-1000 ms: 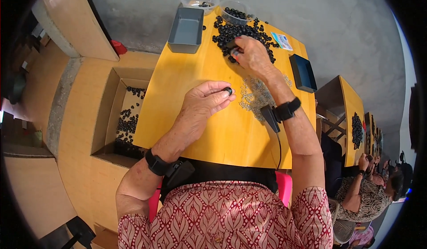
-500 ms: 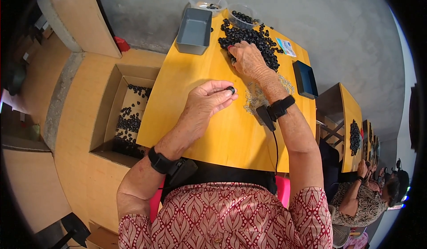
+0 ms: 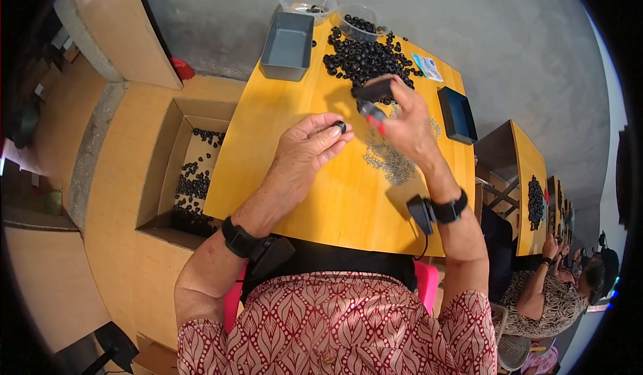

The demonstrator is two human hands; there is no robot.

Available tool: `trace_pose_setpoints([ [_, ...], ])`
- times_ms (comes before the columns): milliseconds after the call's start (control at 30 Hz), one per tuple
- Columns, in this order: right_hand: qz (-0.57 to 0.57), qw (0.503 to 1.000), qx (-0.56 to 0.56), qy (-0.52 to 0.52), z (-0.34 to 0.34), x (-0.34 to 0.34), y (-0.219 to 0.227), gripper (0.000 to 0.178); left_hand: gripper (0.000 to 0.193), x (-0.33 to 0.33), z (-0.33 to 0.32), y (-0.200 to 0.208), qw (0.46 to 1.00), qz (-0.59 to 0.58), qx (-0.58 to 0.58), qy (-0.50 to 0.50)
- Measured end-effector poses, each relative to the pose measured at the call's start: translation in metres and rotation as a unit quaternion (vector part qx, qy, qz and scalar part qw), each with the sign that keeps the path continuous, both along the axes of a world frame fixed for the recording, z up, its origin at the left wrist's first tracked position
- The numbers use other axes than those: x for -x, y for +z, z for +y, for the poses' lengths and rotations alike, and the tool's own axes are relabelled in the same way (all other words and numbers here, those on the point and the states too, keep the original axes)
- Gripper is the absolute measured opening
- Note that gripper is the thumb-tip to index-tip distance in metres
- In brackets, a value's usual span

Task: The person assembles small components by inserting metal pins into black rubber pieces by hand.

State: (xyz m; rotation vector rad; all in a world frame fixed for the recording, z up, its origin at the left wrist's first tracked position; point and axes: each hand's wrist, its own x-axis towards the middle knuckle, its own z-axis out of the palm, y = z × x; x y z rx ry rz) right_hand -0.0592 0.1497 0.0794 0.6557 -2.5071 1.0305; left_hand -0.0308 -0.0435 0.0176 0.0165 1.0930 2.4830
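Over the middle of the yellow table (image 3: 268,167), my left hand (image 3: 301,150) pinches a small round black part (image 3: 340,127) between thumb and fingers. To its right, my right hand (image 3: 410,123) is raised and closed around a dark grey hand tool with a red part (image 3: 372,111). Motion blur keeps me from telling the tool's exact kind. Behind it spreads a pile of black ring-like parts (image 3: 362,60). Many small silvery pieces (image 3: 395,167) lie scattered below my right hand.
At the far left of the table stand a grey tray (image 3: 287,46) and a clear round tub (image 3: 308,5); another tub (image 3: 360,23) holds black parts. A dark blue tray (image 3: 458,115) sits at the right edge. A cardboard box (image 3: 161,167) with black parts is left; another person (image 3: 546,294) sits right.
My right hand has come back from the black pile toward me and right, lifting the dark tool into view. My left hand, still pinching the black part, has shifted slightly left.
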Motion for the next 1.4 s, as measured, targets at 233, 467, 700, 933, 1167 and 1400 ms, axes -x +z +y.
trace_pose_setpoints([
  [233,0.013,0.987,0.150,0.061,-0.006,-0.052,-0.020,0.028,0.019,-0.013,0.012,0.015,0.999,0.022,-0.039,-0.028],
  [467,0.020,0.976,0.215,0.019,0.002,-0.074,-0.033,0.029,0.023,-0.027,0.019,0.021,0.999,0.019,-0.024,-0.031],
  [700,0.139,0.986,0.085,-0.034,0.013,-0.092,-0.027,0.029,0.024,-0.033,0.028,0.025,0.999,0.020,0.017,-0.038],
  [933,0.126,0.987,0.087,-0.042,0.022,-0.097,-0.028,0.028,0.024,-0.037,0.036,0.025,0.998,-0.009,0.010,-0.059],
  [1167,0.129,0.982,0.127,-0.058,0.011,-0.100,-0.030,0.031,0.023,-0.038,0.036,0.020,0.998,0.003,-0.007,-0.066],
  [1400,0.202,0.974,-0.049,-0.084,0.016,-0.104,-0.016,0.027,0.021,-0.039,0.036,0.014,0.997,0.028,0.005,-0.067],
])
